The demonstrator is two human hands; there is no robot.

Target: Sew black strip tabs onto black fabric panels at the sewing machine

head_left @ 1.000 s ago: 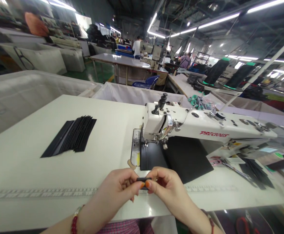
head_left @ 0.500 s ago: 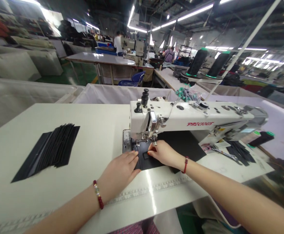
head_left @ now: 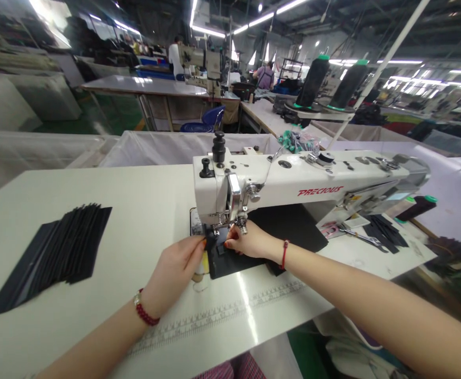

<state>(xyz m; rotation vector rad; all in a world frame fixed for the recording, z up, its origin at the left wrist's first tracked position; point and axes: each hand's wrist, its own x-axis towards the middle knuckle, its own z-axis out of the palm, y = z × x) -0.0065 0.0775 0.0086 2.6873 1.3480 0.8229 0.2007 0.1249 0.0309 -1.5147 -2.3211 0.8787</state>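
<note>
A white sewing machine [head_left: 293, 184] stands on the pale table [head_left: 143, 210]. A black fabric panel [head_left: 230, 260] lies under its needle. My left hand [head_left: 177, 266] pinches the panel's left edge just left of the presser foot. Resting on the panel right below the needle, my right hand [head_left: 249, 241] holds its fingertips pressed on a small black piece [head_left: 220, 248]. Both wrists wear red bead bracelets.
A fanned stack of black strips [head_left: 56, 252] lies on the table's left. Scissors and more black pieces [head_left: 380, 231] sit right of the machine. Two black thread cones [head_left: 313, 81] stand behind. Other workers sit at distant tables. A printed ruler [head_left: 214, 321] runs along the near edge.
Both hands left the near table edge, where they pinched a small black piece, and reached the needle. The left hand went from flat on the panel to pinching its edge.
</note>
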